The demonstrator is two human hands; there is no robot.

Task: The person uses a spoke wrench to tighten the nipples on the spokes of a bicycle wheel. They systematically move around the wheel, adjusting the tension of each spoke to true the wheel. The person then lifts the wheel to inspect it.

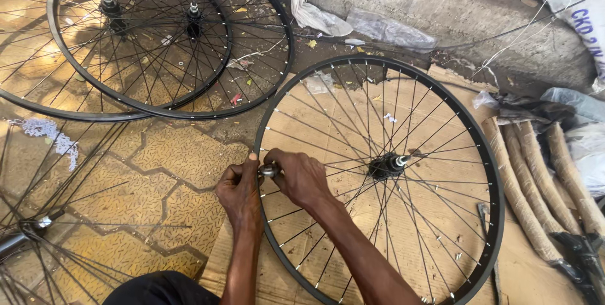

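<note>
Patterned paving [157, 179] w/ flattened cardboard [435, 248] on top, rough concrete kerb [454, 15] along the back. Left hand [239, 191] fingers curled shut around the black rim [257, 154] of a spoked wheel lying flat on the cardboard; right hand [301, 176] fingers closed together on a small silver tool [270, 170] at the same rim spot, hands just beside each other. Whether the tool grips a spoke end can't be told, too small. Wheel hub [387, 165] sits well apart to the right. Rim's lower edge cut off by the frame bottom. Paper-wrapped rolls [535, 191] crowd the right side; two stacked wheels [145, 40] fill the upper left, loose spokes w/ a hub [38, 223] at lower left, partly out of frame. Open paving between wheels, left of the hands.
</note>
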